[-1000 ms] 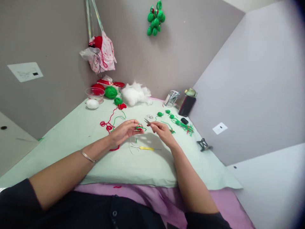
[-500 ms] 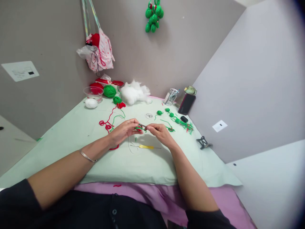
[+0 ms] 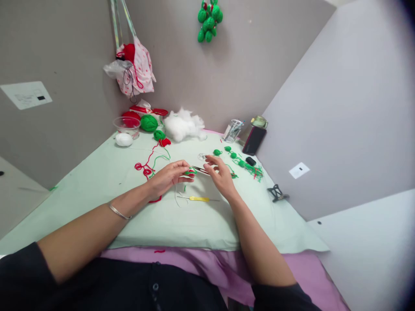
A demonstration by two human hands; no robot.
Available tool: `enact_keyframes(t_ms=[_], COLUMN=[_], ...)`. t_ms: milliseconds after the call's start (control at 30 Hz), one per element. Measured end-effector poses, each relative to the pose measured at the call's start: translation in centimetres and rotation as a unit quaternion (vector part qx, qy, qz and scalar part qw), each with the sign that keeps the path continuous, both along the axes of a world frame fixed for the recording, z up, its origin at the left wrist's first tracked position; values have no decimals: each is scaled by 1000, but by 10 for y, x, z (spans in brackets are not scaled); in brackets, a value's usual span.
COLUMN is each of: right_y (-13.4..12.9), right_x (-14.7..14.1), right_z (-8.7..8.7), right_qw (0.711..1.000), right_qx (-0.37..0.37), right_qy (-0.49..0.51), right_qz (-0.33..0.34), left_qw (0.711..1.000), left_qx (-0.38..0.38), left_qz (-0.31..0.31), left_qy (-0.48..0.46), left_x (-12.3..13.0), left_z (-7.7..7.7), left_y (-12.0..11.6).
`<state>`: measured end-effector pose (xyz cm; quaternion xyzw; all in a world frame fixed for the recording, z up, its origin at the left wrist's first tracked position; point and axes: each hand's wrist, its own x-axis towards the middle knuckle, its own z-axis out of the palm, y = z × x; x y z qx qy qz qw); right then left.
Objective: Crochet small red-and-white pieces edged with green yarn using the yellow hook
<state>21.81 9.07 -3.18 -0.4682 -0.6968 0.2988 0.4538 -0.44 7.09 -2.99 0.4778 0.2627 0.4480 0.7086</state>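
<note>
My left hand (image 3: pixel 170 176) pinches a small crocheted piece (image 3: pixel 190 172) in green, red and white between thumb and fingers. My right hand (image 3: pixel 220 172) holds small scissors (image 3: pixel 200 169), their thin metal blades pointing left at the top edge of that piece. The scissors' handle end is partly covered by the thumb and fingers. Below the hands, a yellow-handled crochet hook (image 3: pixel 199 199) lies on the cloth, with a short green yarn scrap (image 3: pixel 185 188) and loose white thread close by.
Red yarn (image 3: pixel 147 169) trails left of the hands from green balls (image 3: pixel 149 123). White stuffing (image 3: pixel 184 125) sits at the back. Rightward lie small green crocheted balls (image 3: pixel 233 156), a phone (image 3: pixel 254 141), a clear cup (image 3: pixel 232 131) and a black claw clip (image 3: pixel 277 193).
My right hand has shifted slightly right and up, its fingers lifting and spreading, so the scissors' blades now show. The green tail that hung right of the crocheted piece no longer shows.
</note>
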Motion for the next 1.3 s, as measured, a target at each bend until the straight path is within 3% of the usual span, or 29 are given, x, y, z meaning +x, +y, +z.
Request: enact_keyframes(t_ms=[133, 200, 500, 733, 1000, 1300], right_y=[-10, -13, -12, -11, -11, -12], right_x=[-9, -13, -16, -18, -19, -21], right_z=[4, 4, 2, 0, 1, 0], right_qw=[989, 983, 984, 985, 986, 987], right_qx=[-73, -96, -97, -96, -93, -92], right_qy=[-2, -1, 63, 81, 82, 66], right_qz=[128, 155, 135, 117, 113, 115], left_qw=[999, 997, 984, 978, 972, 970], left_qx=[21, 32, 84, 101, 152, 144], left_qz=[21, 39, 90, 129, 115, 129], left_qy=[36, 57, 130, 130, 134, 144], left_x=[0, 0, 0, 0, 3, 1], left_z=[-4, -7, -12, -13, -7, -12], left_y=[2, 3, 5, 5, -2, 1])
